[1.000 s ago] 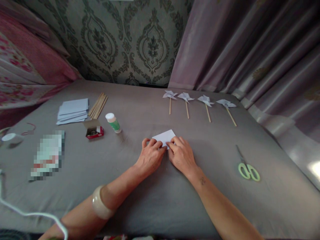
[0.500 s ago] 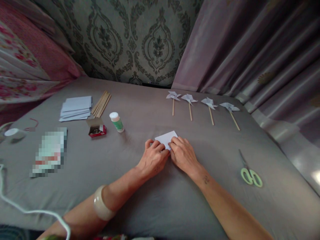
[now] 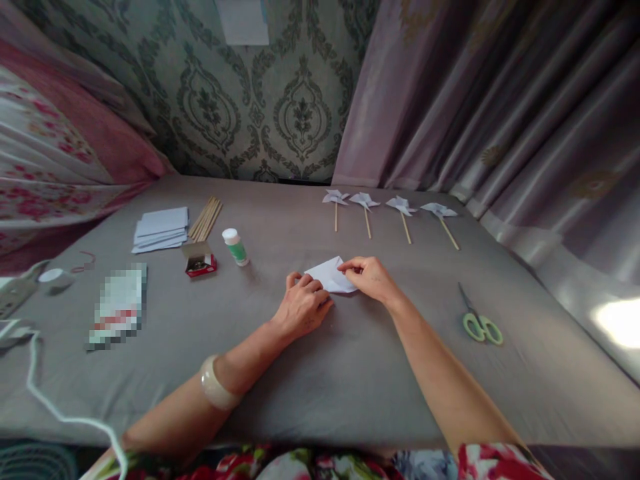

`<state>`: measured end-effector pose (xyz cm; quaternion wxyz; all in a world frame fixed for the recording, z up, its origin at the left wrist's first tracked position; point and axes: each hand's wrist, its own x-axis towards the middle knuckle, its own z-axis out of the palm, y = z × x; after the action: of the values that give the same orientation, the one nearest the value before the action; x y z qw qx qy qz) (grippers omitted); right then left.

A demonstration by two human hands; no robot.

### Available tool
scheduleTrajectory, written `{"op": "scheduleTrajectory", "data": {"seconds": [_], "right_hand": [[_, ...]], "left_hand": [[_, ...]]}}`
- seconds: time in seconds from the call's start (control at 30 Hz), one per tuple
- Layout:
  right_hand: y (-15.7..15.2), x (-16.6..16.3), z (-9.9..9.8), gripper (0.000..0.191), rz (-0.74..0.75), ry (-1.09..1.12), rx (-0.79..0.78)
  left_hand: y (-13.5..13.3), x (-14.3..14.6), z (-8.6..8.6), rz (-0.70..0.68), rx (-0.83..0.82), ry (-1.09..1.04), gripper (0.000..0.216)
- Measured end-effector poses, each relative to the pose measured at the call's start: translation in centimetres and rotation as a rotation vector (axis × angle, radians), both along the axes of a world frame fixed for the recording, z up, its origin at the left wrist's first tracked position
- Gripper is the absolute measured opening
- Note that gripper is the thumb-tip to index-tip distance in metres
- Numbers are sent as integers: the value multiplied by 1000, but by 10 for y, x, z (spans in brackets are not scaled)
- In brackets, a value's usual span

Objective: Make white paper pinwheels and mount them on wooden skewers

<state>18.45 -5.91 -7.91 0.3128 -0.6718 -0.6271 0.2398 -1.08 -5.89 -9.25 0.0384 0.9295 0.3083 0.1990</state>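
A folded white sheet of paper (image 3: 329, 273) lies on the grey cloth-covered table (image 3: 350, 373), just ahead of me. My left hand (image 3: 303, 307) rests on its near left part, fingers curled and pressing it down. My right hand (image 3: 369, 277) pinches the sheet's right corner between thumb and fingers and lifts that flap a little off the table. Part of the paper is hidden under both hands.
Several finished paper pinwheels on sticks (image 3: 390, 213) lie in a row at the back. Green-handled scissors (image 3: 477, 320) lie to the right. A glue bottle (image 3: 235, 247), a red box (image 3: 200, 260), wooden sticks (image 3: 206, 218) and stacked paper (image 3: 161, 229) sit at the left.
My right hand has moved from pressing flat beside the left hand to gripping the paper's right corner and raising it. The left hand stays on the sheet. The head camera has shifted slightly.
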Motion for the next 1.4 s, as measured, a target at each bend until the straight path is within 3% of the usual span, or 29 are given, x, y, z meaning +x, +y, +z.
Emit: {"op": "scheduleTrajectory", "data": {"seconds": [0.17, 0.3, 0.47, 0.57, 0.67, 0.93, 1.4], "right_hand": [[-7, 12, -14, 19, -173, 220, 8], [-16, 19, -22, 16, -301, 34, 61], [-21, 18, -23, 20, -373, -160, -21], [-20, 13, -22, 17, -319, -100, 8], [-21, 8, -20, 26, -253, -62, 12], [-29, -4, -7, 17, -261, -154, -143], [-41, -25, 0, 23, -57, -77, -213]], "left_hand": [[-1, 0, 1, 11, 3, -5, 20], [-3, 0, 3, 9, 6, -12, 18], [-6, 2, 3, -31, 0, 0, 16], [-7, 3, 3, -10, -19, 13, 13], [-6, 2, 3, 51, -33, 36, 12], [5, -5, -1, 110, 13, 89, 10], [35, -20, -7, 101, 7, 5, 31]]}}
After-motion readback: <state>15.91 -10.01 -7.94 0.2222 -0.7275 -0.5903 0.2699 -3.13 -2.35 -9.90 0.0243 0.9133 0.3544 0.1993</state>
